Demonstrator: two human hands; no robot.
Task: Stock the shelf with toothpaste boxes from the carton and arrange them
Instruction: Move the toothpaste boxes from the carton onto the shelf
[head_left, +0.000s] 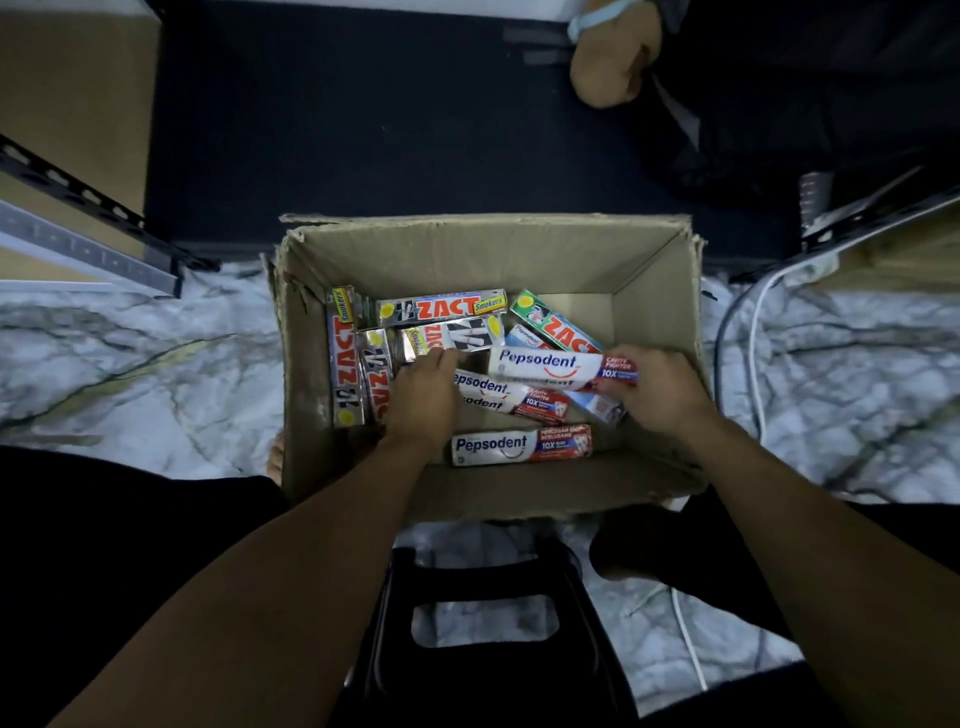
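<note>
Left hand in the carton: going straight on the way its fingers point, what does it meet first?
Likely the tilted silver ZACT Smokers toothpaste box, directly ahead of the fingertips of the left hand. Whether they already touch it is unclear from this view.

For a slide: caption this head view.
Right hand grips a Pepsodent box in the carton; left hand touches a Zact box.

Marbled floor, perhaps dark carpet

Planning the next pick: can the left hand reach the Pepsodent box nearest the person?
Probably yes. The nearest Pepsodent box lies uncovered on the carton floor, right beside the left hand; nothing rests on it.
</note>
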